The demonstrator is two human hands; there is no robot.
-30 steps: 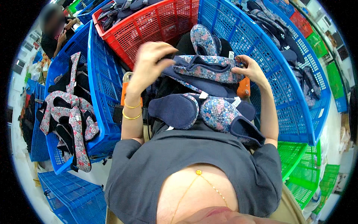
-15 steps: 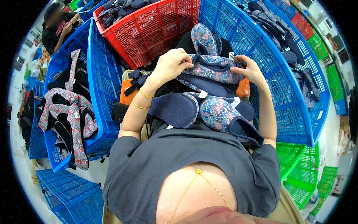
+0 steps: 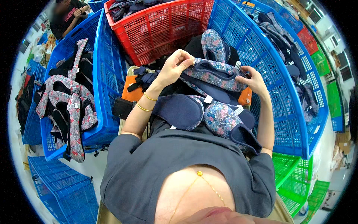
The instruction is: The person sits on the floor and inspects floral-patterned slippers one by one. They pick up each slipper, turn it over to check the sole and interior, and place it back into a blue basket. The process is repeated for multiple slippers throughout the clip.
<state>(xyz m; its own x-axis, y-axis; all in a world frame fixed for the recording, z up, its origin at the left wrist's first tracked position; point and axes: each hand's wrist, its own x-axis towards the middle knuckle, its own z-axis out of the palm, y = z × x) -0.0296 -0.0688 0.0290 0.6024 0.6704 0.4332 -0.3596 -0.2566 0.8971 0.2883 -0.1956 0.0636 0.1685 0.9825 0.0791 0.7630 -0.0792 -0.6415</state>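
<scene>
A floral slipper (image 3: 225, 81) with dark navy lining is stretched between my hands, above my lap. My left hand (image 3: 174, 67) pinches its left end between thumb and fingertips. At the other end, the thumb and fingers of my right hand (image 3: 254, 81) close on the edge, near a small white tag. Just below it lies another slipper with a navy sole (image 3: 217, 93). Across my lap rest more slippers: one shows its navy sole (image 3: 179, 113), another its floral upper (image 3: 220, 118). Beyond my hands a floral slipper (image 3: 214, 45) stands among dark pieces.
A red crate (image 3: 160, 31) stands ahead. Blue crates flank me: the left one (image 3: 100, 74) holds floral and black slippers (image 3: 74, 108), the right one (image 3: 261, 56) stands near more slippers. Orange pieces (image 3: 245, 97) show beside my lap. Green crates (image 3: 287, 168) are at lower right. Another person (image 3: 65, 18) is at far left.
The view has shifted slightly, so the crates appear displaced. Both hands keep their pinch on the floral slipper, which tilts a little more down toward the right.
</scene>
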